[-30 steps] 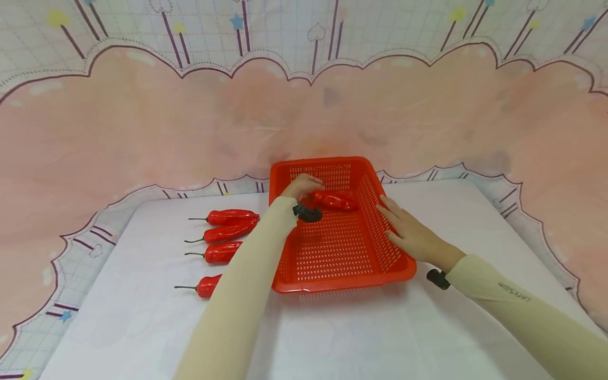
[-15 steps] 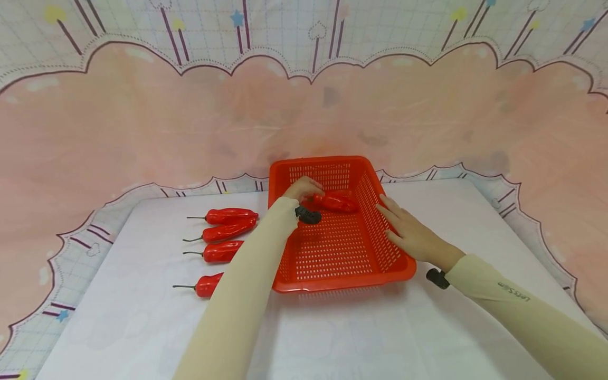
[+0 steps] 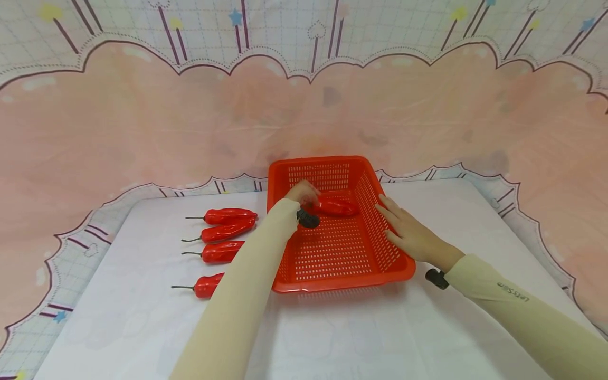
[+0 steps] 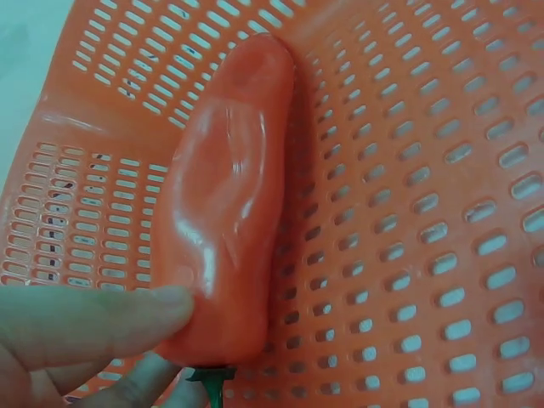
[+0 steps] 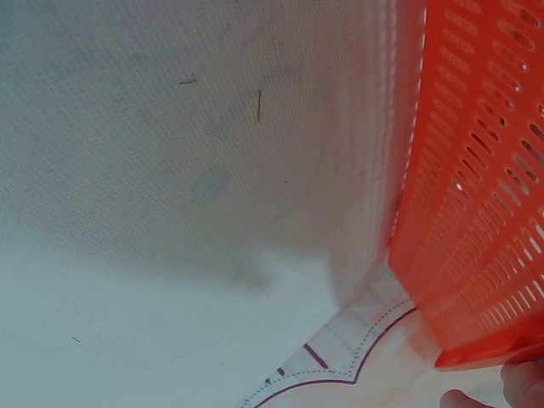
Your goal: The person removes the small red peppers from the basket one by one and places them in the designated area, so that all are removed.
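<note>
A glossy red chili pepper [image 3: 338,207] lies inside the red plastic basket [image 3: 339,286], toward its far end. My left hand [image 3: 303,193] reaches in and pinches this pepper near its stem end. In the left wrist view the thumb presses on the side of the pepper [image 4: 225,204], other fingers are partly behind it, and a green stem shows below. My right hand [image 3: 414,232] rests on the basket's right rim with fingers fairly straight. Only the tips of its fingers [image 5: 518,384] appear in the right wrist view, by the rim.
Several more red peppers [image 3: 230,216] lie in a column on the white table [image 3: 119,316], left of the basket, stems pointing left. My left sleeve [image 3: 242,295] covers the ends of the nearer ones. A patterned cloth [image 3: 190,126] stands behind the table.
My left hand and the pepper it holds have shifted slightly nearer to me within the basket. The right hand has stayed on the rim.
</note>
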Demonstrator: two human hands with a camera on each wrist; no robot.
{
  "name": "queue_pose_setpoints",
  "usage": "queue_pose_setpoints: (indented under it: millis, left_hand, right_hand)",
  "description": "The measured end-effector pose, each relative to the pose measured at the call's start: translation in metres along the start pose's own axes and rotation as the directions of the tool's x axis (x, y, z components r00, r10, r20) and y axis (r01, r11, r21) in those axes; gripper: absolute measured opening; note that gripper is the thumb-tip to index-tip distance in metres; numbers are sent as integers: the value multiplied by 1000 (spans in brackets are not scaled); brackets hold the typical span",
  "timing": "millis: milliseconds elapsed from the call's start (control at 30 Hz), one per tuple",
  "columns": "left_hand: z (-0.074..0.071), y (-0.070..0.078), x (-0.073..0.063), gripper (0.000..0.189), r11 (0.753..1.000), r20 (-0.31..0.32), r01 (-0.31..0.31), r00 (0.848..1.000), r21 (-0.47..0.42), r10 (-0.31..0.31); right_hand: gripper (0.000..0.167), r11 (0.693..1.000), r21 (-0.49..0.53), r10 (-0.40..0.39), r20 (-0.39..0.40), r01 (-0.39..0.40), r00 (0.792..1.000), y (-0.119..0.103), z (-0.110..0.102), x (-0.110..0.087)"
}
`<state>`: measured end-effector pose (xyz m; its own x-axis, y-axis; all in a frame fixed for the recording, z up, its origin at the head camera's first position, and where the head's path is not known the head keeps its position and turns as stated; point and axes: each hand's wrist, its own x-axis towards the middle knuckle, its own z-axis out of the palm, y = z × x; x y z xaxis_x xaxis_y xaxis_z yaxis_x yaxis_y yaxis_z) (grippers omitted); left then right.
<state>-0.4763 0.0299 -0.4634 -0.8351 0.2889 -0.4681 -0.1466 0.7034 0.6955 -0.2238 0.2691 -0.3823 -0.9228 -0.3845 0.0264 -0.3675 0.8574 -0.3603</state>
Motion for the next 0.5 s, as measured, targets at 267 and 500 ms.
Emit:
queue_pose_setpoints:
  millis: [267, 500]
  left_hand:
    - [0, 3, -5, 39, 997, 7, 52, 999, 60, -52]
    - [1, 49, -120, 45, 990, -11, 141, 990, 25, -140]
  right_hand:
    - [62, 1000, -2, -7, -4, 7, 1000, 1, 0, -1]
    - [63, 1000, -2, 6, 4, -6, 1000, 2, 0, 1]
